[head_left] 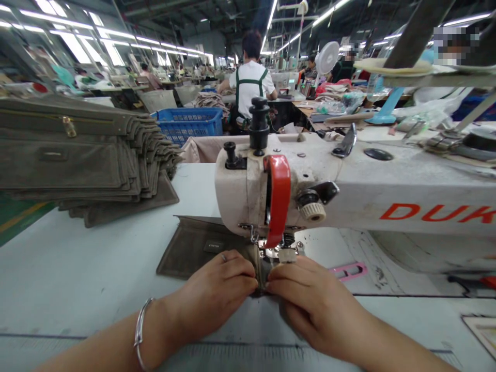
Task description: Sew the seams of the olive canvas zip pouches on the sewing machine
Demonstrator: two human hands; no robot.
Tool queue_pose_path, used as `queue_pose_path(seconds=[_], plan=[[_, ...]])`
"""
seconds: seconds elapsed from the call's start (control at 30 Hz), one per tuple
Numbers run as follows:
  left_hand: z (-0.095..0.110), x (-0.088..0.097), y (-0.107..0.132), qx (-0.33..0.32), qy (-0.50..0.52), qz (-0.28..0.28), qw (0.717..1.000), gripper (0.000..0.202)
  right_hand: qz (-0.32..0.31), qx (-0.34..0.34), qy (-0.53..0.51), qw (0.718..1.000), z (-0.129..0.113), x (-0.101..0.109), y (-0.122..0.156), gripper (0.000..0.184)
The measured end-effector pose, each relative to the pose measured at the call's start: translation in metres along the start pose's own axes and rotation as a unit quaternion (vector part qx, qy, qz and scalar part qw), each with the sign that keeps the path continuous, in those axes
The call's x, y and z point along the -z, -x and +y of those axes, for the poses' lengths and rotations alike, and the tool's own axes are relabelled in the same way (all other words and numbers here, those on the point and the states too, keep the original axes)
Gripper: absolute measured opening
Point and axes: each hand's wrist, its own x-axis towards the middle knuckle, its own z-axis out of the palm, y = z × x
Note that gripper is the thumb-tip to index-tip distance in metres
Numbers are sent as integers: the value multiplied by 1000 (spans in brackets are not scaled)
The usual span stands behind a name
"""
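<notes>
A dark olive fabric panel with a small label lies flat on the table, its right edge under the presser foot of the white sewing machine. My left hand grips the panel's near edge just left of the needle area, fingers pressed together. Close by on the right, my right hand pinches the same edge, its fingertips next to the presser foot. The needle itself is hidden behind the red guard and the fingers.
A tall stack of similar olive panels with zippers stands at the left. A pink plastic piece lies right of the needle. Behind the machine are a blue crate and a seated person. A ruler runs along the near edge.
</notes>
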Motion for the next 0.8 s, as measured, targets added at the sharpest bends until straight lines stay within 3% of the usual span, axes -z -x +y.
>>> queue_pose_path(seconds=[0.13,0.37,0.67,0.8], plan=[[-2,0,3,26,36,-3,999,17,-15,6,2,1000,1,-1,-1,47],[-1,1,0,35,32,-7,999,17,-24,5,22,999,-2,-2,0,29],[-3,-1,1,31,25,5,999,14,-53,-21,39,998,-3,-5,-3,33],[-1,-1,1,66,17,15,998,12,-53,-15,30,998,-3,-4,-2,34]])
